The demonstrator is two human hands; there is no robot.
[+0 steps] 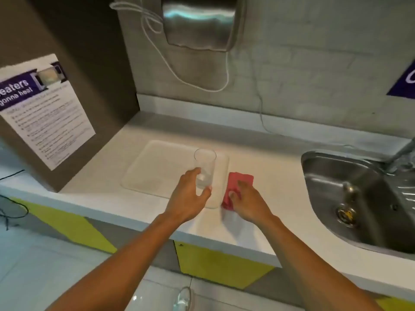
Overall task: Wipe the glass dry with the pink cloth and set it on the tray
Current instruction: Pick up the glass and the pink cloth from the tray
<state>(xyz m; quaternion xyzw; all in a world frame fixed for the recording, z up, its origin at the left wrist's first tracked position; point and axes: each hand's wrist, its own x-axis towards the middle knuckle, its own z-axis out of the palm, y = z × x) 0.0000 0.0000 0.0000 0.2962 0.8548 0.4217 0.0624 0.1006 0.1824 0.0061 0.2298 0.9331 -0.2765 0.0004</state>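
Your left hand is curled around the lower part of the clear drinking glass, thumb on one side and fingers on the other, holding it upright over the right end of the pale tray on the white countertop. Your right hand lies on the folded pink cloth, fingers pressed down on it, just right of the tray's edge, with the steel sink farther right.
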